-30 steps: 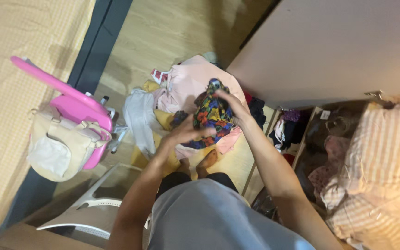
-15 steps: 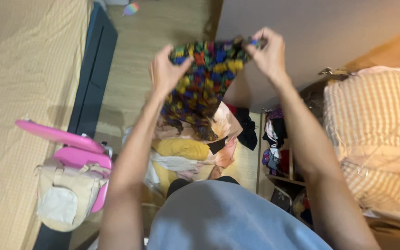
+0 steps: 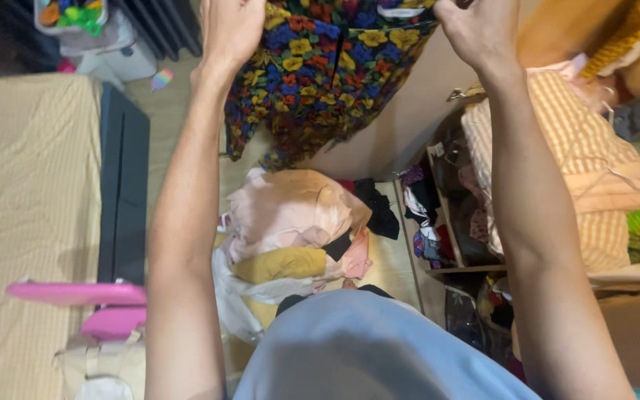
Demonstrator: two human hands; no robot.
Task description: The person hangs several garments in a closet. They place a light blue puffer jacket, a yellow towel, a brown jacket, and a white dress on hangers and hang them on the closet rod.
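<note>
Overhead, left hand [image 3: 232, 30] and right hand [image 3: 483, 30] grip the floral garment [image 3: 320, 74].

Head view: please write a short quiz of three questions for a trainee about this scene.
1. True or false: both hands grip the floral garment by its top edge.
2. What lies on the floor under the raised garment? A) a pile of clothes B) a stack of books C) a row of shoes
3. Which colour is the chair at the lower left of the picture?

Key:
1. True: left hand and right hand hold it up, spread.
2. A: the pile of clothes.
3. Pink: the chair.
</note>
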